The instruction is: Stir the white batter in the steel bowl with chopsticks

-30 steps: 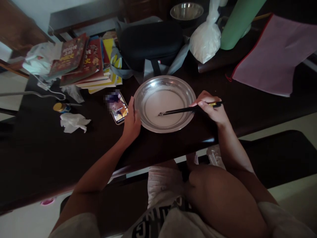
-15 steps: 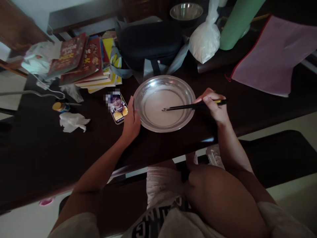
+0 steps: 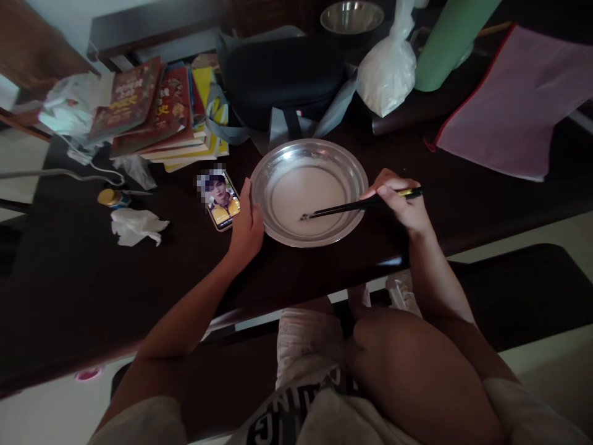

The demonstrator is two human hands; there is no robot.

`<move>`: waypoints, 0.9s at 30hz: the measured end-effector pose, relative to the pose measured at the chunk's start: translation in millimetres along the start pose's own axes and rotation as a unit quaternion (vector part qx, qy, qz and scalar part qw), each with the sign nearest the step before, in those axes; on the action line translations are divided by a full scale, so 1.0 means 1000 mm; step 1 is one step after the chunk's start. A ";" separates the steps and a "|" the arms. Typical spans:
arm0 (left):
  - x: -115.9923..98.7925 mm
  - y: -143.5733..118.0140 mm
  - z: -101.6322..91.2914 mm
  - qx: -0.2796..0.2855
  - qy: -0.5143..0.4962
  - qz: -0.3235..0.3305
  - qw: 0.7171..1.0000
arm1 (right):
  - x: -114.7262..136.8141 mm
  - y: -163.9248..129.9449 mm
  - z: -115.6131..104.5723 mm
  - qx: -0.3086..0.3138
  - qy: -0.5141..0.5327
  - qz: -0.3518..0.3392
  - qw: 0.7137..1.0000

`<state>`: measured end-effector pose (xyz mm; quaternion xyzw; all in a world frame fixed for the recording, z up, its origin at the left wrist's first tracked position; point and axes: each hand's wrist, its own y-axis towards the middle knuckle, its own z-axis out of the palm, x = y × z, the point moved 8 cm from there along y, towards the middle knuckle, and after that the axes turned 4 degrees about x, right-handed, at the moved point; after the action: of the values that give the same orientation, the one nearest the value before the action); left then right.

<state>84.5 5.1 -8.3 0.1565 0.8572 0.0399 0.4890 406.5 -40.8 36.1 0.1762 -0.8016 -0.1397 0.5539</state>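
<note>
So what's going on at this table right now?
A person sits at a dark table with a shallow metal bowl of pale, milky liquid in front of them. The right hand holds a pair of chopsticks whose tips dip into the liquid, while the left hand rests against the bowl's rim. A phone with its screen lit lies just left of the bowl. Behind it are a stack of books, a black case and a tied plastic bag of white powder.
</note>
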 end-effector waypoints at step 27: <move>-0.003 0.000 0.001 0.003 -0.004 -0.008 1.000 | 0.001 0.000 -0.005 -0.034 -0.004 -0.010 0.999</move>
<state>86.4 3.8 -6.3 0.1512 0.8564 0.0328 0.4926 410.8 -41.7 38.4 0.1643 -0.7969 -0.1732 0.5550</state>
